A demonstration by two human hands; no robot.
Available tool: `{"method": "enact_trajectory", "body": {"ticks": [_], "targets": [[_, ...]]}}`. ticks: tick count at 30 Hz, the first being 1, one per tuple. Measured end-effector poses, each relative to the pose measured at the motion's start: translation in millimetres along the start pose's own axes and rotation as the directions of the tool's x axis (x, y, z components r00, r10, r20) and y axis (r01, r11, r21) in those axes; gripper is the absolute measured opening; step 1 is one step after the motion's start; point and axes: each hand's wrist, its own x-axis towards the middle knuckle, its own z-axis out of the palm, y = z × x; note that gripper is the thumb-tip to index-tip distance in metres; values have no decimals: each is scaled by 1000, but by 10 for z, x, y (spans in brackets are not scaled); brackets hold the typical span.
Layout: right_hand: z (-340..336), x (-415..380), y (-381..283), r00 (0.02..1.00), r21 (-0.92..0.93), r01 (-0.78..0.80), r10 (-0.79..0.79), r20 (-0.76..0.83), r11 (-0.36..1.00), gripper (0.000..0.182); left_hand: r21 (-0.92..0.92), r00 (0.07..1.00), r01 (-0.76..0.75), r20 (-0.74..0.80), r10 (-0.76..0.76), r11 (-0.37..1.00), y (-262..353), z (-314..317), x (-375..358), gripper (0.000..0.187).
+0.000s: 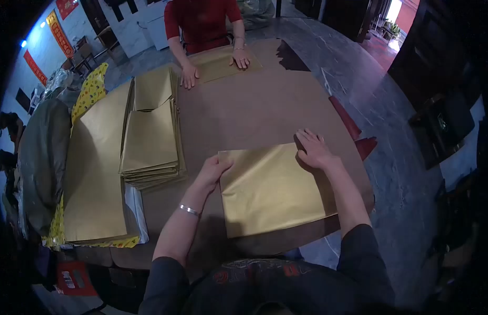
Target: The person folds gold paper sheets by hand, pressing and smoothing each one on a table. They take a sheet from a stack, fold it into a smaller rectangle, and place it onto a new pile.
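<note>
Gold sheet (pixel 275 191) flat on brown counter (pixel 244 113). Hands apart: left hand (pixel 215 171) curled at sheet's far left corner, thumb on top, cannot tell if pinching; right hand (pixel 315 151) open, palm down at far right corner. Left of gold sheet: gold paper stack (pixel 149 137). Beyond it: co-worker (pixel 204 21), hands on second sheet (pixel 223 68).

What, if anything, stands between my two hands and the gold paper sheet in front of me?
Nothing visible: your left hand holds the gold paper sheet at its far left corner, and your right hand lies flat at the far right.
</note>
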Motion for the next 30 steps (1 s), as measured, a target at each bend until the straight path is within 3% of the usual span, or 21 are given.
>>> {"method": "enact_trajectory", "body": {"ticks": [1,2,4,5,6,8,9,10,12,13,14,15,18,19,21,25,27,30], "targets": [[25,59,-28,995,16,65,-64,-71,998,73,32,1000,7,19,-8,999,13,58,-32,30],[-17,111,-46,995,13,75,-74,-71,997,73,127,992,-129,22,127,983,49,102,-62,25],[-256,172,-199,997,64,53,-56,52,997,72,112,988,-154,-12,156,982,341,256,-168,22],[-224,243,-159,994,41,75,-71,-77,996,58,98,983,-175,-39,179,980,456,287,-145,19],[-307,309,-147,994,39,78,-75,-80,996,58,22,960,-278,36,277,960,557,236,-50,13],[-582,467,-136,983,-61,176,-179,-50,982,49,221,858,-513,152,490,829,952,203,-16,10],[-775,464,-191,952,-71,207,-217,-217,976,39,271,820,-572,211,532,774,1230,199,-70,10],[-1025,423,-268,892,-86,234,-250,-378,968,30,316,777,-629,273,567,711,1507,250,-213,10],[-1548,332,-361,746,-97,338,-329,-578,936,18,286,604,-796,302,738,534,1955,621,-744,10],[-1696,268,-424,571,-168,415,-400,-717,894,16,284,596,-802,309,741,527,2042,721,-928,10],[-1816,201,-496,366,-253,471,-449,-815,845,15,373,473,-867,414,778,329,2057,790,-1120,14],[-1900,66,-561,343,-325,399,-469,-814,857,19,433,352,-894,524,776,114,1998,832,-1261,19],[-1623,-112,-510,318,-397,324,-494,-809,859,20,505,298,-843,725,621,-185,1368,933,-1423,26],[-1421,-127,-419,373,-394,338,-506,-778,855,18,521,305,-796,785,539,-308,1060,918,-1397,27],[-911,-165,-237,459,-368,380,-518,-721,849,13,559,427,-798,787,446,-223,471,945,-1362,30],[65,-547,-64,728,-362,377,-514,-453,853,32,642,534,-749,731,425,-164,-540,1004,-1207,30],[400,-886,-151,708,-254,500,-559,-431,828,45,694,599,-711,681,421,-110,-796,1040,-1107,29],[444,-1343,-443,741,-41,591,-562,-368,805,50,682,587,-729,663,465,-51,-749,1168,-1111,29]]}}
